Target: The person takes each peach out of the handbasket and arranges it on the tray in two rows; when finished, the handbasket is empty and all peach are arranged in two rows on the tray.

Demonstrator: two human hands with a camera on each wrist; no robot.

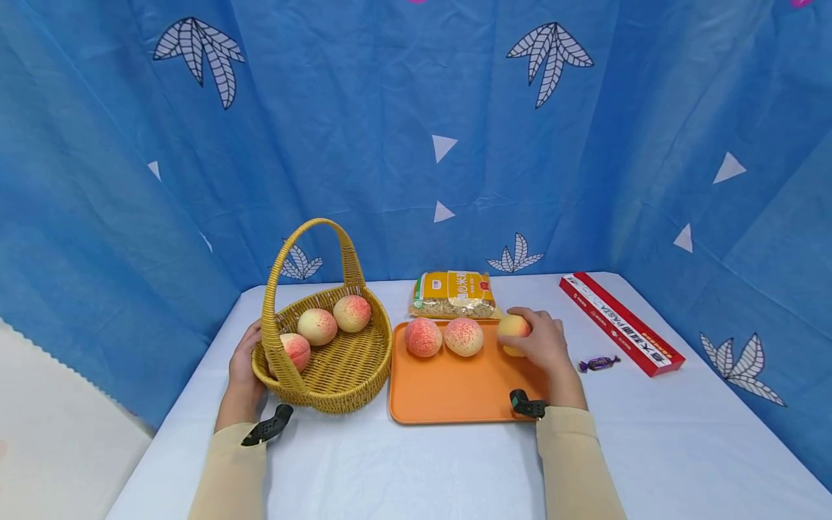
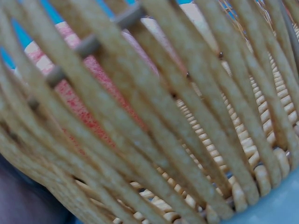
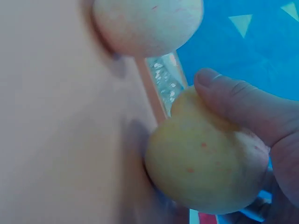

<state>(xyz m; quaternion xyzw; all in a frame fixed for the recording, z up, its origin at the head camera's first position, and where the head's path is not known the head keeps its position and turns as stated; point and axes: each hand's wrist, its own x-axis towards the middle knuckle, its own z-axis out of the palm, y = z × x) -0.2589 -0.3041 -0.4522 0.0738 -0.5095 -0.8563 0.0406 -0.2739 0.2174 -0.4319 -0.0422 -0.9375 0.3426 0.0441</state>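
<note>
My left hand [image 1: 244, 365] holds the left side of a yellow wicker basket [image 1: 344, 399] with a tall arched handle; most of its fingertips are hidden. Inside the basket are three peaches, including a redder peach [image 1: 297, 350] by the left wall. The left wrist view is filled by the woven wall [image 2: 154, 126], with a red peach [image 2: 88, 102] behind the strands. At the right end of an orange tray [image 1: 455, 393], my right hand [image 1: 546, 343] grips a yellowish peach [image 3: 205, 158] between thumb and fingers. Two more peaches lie on the tray, a red peach [image 1: 422, 337] and a paler peach [image 1: 464, 337].
Behind the tray lies a yellow bag of grain [image 1: 455, 295]. To the right are a purple-wrapped candy [image 1: 599, 363] and a long red pasta box [image 1: 620, 323]. A blue patterned curtain [image 1: 416, 144] hangs behind the white-covered table [image 1: 403, 469].
</note>
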